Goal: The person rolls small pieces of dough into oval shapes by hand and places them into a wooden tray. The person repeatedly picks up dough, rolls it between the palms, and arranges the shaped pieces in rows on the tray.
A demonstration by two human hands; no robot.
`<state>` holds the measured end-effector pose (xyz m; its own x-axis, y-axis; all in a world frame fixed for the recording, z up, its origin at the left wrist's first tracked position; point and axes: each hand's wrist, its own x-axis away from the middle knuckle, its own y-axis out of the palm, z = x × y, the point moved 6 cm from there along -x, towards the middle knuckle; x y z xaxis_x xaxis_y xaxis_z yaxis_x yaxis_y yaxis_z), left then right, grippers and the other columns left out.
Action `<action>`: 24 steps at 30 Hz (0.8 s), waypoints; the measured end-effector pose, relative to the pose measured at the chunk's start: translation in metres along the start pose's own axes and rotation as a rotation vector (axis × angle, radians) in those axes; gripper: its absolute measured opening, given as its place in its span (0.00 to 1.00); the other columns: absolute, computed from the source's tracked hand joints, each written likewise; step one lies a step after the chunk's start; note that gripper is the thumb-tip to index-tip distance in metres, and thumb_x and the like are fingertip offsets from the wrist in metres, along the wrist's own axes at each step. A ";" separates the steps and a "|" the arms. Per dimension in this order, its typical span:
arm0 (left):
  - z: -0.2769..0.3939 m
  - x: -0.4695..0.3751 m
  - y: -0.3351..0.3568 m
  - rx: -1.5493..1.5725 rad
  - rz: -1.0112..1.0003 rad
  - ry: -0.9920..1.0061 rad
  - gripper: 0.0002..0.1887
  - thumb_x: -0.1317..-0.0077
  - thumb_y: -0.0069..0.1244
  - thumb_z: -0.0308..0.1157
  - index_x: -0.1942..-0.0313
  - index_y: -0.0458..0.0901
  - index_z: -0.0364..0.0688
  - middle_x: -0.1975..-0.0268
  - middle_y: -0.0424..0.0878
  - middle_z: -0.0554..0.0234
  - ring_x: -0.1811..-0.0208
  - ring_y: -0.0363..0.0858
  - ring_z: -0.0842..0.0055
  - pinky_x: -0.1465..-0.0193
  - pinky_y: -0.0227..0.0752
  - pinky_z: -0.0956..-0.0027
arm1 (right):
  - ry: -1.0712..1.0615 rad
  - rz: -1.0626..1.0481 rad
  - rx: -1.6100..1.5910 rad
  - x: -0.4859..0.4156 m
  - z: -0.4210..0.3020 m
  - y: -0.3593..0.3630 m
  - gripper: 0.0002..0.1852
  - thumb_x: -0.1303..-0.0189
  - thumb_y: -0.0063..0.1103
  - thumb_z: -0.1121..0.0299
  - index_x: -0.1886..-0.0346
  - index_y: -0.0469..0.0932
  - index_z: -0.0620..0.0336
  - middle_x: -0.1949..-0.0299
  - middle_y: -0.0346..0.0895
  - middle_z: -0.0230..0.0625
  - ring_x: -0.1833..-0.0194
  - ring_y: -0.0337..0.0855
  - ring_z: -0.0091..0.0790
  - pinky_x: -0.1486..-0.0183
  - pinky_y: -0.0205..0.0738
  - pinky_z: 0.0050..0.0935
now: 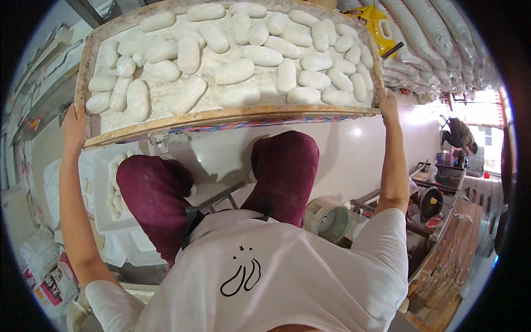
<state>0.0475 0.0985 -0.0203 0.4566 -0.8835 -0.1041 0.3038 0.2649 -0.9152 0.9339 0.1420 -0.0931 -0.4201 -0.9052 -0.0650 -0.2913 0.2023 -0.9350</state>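
A wide wooden tray (232, 115) is held out in front of me above the floor, gripped at both ends. Its floured bed carries many white oval dough pieces (234, 71), some overlapping at the left. My left hand (74, 126) clasps the near left corner of the frame. At the near right corner, my right hand (389, 107) has hold of the frame's short side. The fingers of both hands are mostly hidden by the wood. Red and blue strands show beneath the tray's near edge.
White plastic tubs (101, 174) with dough pieces stand at my left. Stacked plastic-wrapped sacks (431, 37) and a yellow bag (373, 27) lie beyond the tray's right end. A round metal container (327, 220) and a wooden bench (448, 253) are at right; another person (459, 133) is farther off.
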 end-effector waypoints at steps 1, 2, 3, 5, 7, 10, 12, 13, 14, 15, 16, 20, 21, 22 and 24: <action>-0.001 -0.042 0.013 0.024 -0.079 0.188 0.24 0.28 0.34 0.47 0.54 0.76 0.32 0.56 0.79 0.34 0.52 0.76 0.44 0.51 0.68 0.52 | 0.175 -0.015 0.008 0.010 -0.006 0.003 0.30 0.36 0.46 0.48 0.57 0.78 0.74 0.60 0.78 0.63 0.55 0.79 0.57 0.53 0.70 0.44; 0.004 -0.067 0.026 0.085 -0.115 0.380 0.24 0.28 0.34 0.47 0.55 0.76 0.32 0.57 0.79 0.34 0.52 0.76 0.44 0.52 0.68 0.52 | 0.355 -0.031 -0.007 0.035 -0.002 -0.003 0.30 0.35 0.46 0.48 0.59 0.77 0.76 0.62 0.79 0.62 0.57 0.80 0.56 0.55 0.71 0.44; -0.015 -0.083 0.024 -0.010 -0.140 0.277 0.24 0.28 0.34 0.47 0.55 0.77 0.32 0.57 0.80 0.36 0.54 0.78 0.47 0.53 0.68 0.52 | 0.199 -0.013 -0.148 0.042 -0.023 -0.004 0.29 0.35 0.45 0.49 0.64 0.78 0.74 0.70 0.79 0.55 0.65 0.80 0.50 0.61 0.70 0.44; -0.042 -0.090 0.014 0.123 -0.289 0.107 0.24 0.31 0.39 0.48 0.55 0.77 0.32 0.62 0.82 0.43 0.59 0.79 0.61 0.55 0.69 0.59 | 0.222 -0.116 -0.318 0.063 -0.036 -0.008 0.25 0.35 0.50 0.50 0.67 0.78 0.69 0.74 0.77 0.38 0.69 0.75 0.36 0.66 0.68 0.41; -0.053 -0.085 -0.004 0.180 -0.272 0.085 0.24 0.33 0.43 0.47 0.53 0.77 0.32 0.63 0.82 0.51 0.61 0.77 0.68 0.56 0.69 0.64 | 0.258 0.027 -0.219 0.086 -0.038 -0.027 0.23 0.35 0.53 0.54 0.57 0.78 0.71 0.70 0.76 0.33 0.69 0.71 0.26 0.67 0.67 0.32; -0.062 -0.069 -0.017 0.423 -0.397 -0.002 0.23 0.32 0.43 0.46 0.51 0.77 0.33 0.60 0.81 0.58 0.61 0.75 0.73 0.56 0.68 0.66 | 0.344 -0.258 -0.717 0.109 -0.049 -0.017 0.22 0.40 0.57 0.58 0.49 0.74 0.67 0.61 0.77 0.34 0.64 0.77 0.29 0.60 0.73 0.29; -0.068 -0.064 -0.022 0.517 -0.435 -0.074 0.23 0.31 0.43 0.46 0.49 0.77 0.33 0.57 0.80 0.60 0.57 0.74 0.75 0.53 0.67 0.68 | 0.507 -0.159 -0.601 0.125 -0.044 -0.020 0.17 0.42 0.55 0.65 0.52 0.74 0.64 0.61 0.78 0.38 0.62 0.80 0.33 0.60 0.75 0.32; -0.069 -0.063 -0.022 0.556 -0.449 -0.082 0.23 0.31 0.43 0.45 0.48 0.76 0.33 0.54 0.80 0.60 0.55 0.73 0.75 0.51 0.66 0.69 | 0.521 -0.217 -0.703 0.132 -0.049 -0.015 0.17 0.42 0.54 0.65 0.52 0.73 0.65 0.60 0.78 0.39 0.62 0.81 0.35 0.60 0.77 0.33; -0.070 -0.062 -0.022 0.595 -0.462 -0.091 0.24 0.30 0.43 0.45 0.46 0.75 0.32 0.51 0.80 0.60 0.52 0.73 0.76 0.48 0.66 0.70 | 0.564 -0.241 -0.799 0.139 -0.051 -0.011 0.18 0.42 0.54 0.66 0.51 0.72 0.65 0.60 0.78 0.41 0.61 0.82 0.37 0.60 0.78 0.35; -0.072 -0.062 -0.023 0.607 -0.451 -0.095 0.24 0.30 0.43 0.45 0.46 0.75 0.32 0.51 0.80 0.60 0.52 0.73 0.76 0.48 0.66 0.70 | 0.606 -0.269 -0.901 0.145 -0.054 -0.007 0.18 0.42 0.53 0.66 0.51 0.72 0.66 0.59 0.78 0.42 0.60 0.82 0.40 0.60 0.80 0.36; -0.073 -0.062 -0.024 0.620 -0.440 -0.100 0.24 0.30 0.43 0.45 0.45 0.75 0.32 0.51 0.80 0.59 0.52 0.73 0.75 0.48 0.66 0.71 | 0.579 -0.269 -0.907 0.149 -0.058 -0.008 0.18 0.42 0.52 0.66 0.50 0.71 0.67 0.58 0.78 0.43 0.60 0.82 0.41 0.61 0.81 0.38; -0.076 -0.061 -0.037 0.619 -0.414 -0.071 0.25 0.30 0.41 0.45 0.47 0.74 0.31 0.52 0.80 0.56 0.54 0.74 0.73 0.50 0.67 0.67 | 0.498 -0.245 -0.946 0.158 -0.078 -0.011 0.18 0.42 0.48 0.71 0.48 0.69 0.67 0.58 0.78 0.45 0.59 0.83 0.44 0.64 0.85 0.43; -0.074 -0.061 -0.043 0.622 -0.405 -0.024 0.24 0.31 0.40 0.45 0.48 0.75 0.31 0.54 0.81 0.55 0.55 0.75 0.72 0.51 0.68 0.65 | 0.545 -0.202 -0.929 0.161 -0.078 -0.013 0.18 0.42 0.47 0.72 0.48 0.69 0.66 0.59 0.78 0.45 0.59 0.83 0.44 0.65 0.85 0.44; -0.078 -0.061 -0.048 0.559 -0.401 -0.073 0.24 0.30 0.40 0.45 0.48 0.75 0.31 0.53 0.81 0.54 0.55 0.75 0.71 0.50 0.68 0.65 | 0.505 -0.248 -0.932 0.162 -0.085 -0.012 0.18 0.42 0.47 0.72 0.47 0.69 0.66 0.58 0.78 0.46 0.60 0.83 0.44 0.66 0.85 0.43; -0.082 -0.063 -0.058 0.457 -0.379 -0.079 0.24 0.30 0.39 0.44 0.47 0.74 0.31 0.53 0.81 0.52 0.54 0.76 0.69 0.49 0.67 0.65 | 0.457 -0.305 -0.941 0.164 -0.094 -0.014 0.19 0.43 0.47 0.72 0.47 0.69 0.67 0.59 0.78 0.45 0.61 0.83 0.43 0.66 0.85 0.43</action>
<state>-0.0673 0.1073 0.0074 0.3016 -0.9220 0.2428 0.7786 0.0912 -0.6208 0.7880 0.0259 -0.0576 -0.4415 -0.7804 0.4427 -0.8971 0.3740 -0.2353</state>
